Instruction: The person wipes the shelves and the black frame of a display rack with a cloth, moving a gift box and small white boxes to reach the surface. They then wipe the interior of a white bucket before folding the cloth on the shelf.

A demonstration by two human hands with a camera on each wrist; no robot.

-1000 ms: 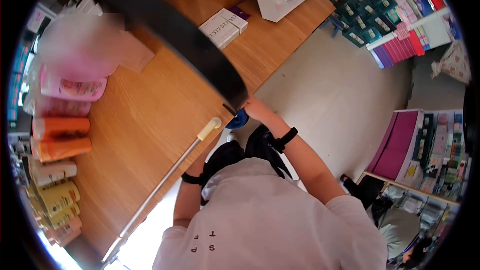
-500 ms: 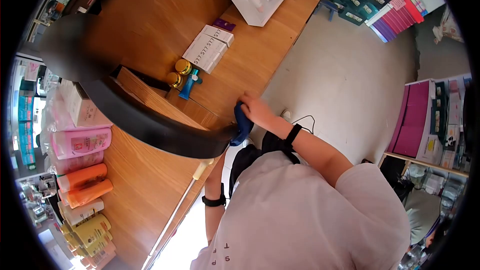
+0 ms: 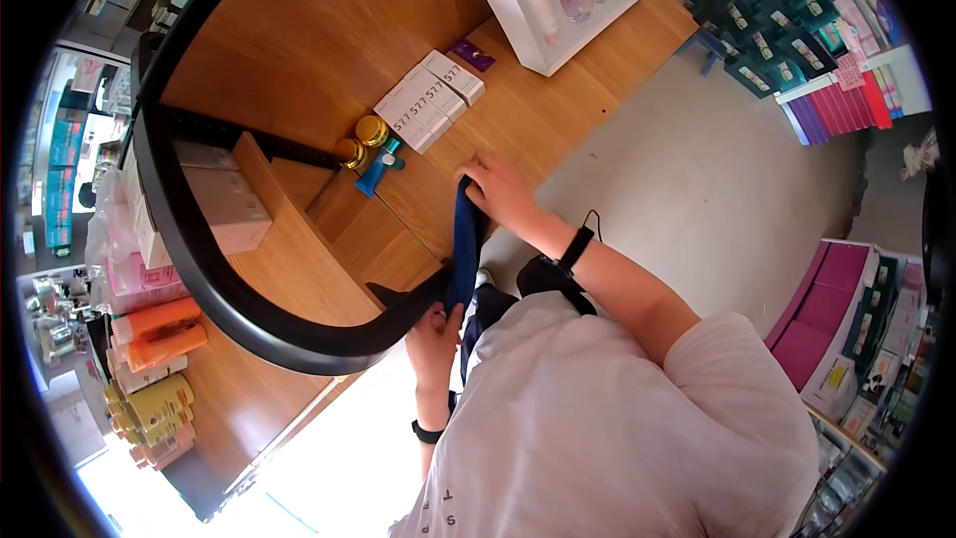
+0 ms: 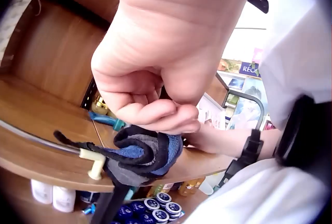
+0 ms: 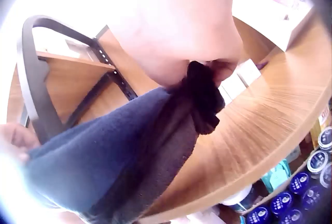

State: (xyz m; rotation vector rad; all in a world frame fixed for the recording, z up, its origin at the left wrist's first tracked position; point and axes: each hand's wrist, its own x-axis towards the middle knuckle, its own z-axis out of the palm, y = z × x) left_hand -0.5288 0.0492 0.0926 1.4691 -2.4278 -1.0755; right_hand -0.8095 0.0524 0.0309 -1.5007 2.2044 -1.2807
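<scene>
Setting: a shop with a pale floor and racks of boxed goods; a curved wooden surface fills the upper left of the head view.
Cloth: a dark blue cloth is pulled into a narrow band between both hands, running off the edge of the surface down toward the person's body.
Right grip: the right hand holds the upper end, fingers curled round the bunched fabric and clamped on it, at the rim of the surface.
Left grip: the left hand closes on the lower end, with the thumb pressed to the curled fingertips in the left wrist view.
Arm pose: the right forearm reaches forward and up with a black wristband; the left forearm is bent in close to the white T-shirt.
In the way: a black curved frame sweeps round a raised wooden shelf, and its end comes in just beside the cloth and the left hand.
Near the right hand: a teal tube, two gold-lidded jars and white boxes.
Further off: a white tray of bottles; orange bottles and yellow bottles stand at the left edge.
Beneath the surface: blue-lidded tins.
</scene>
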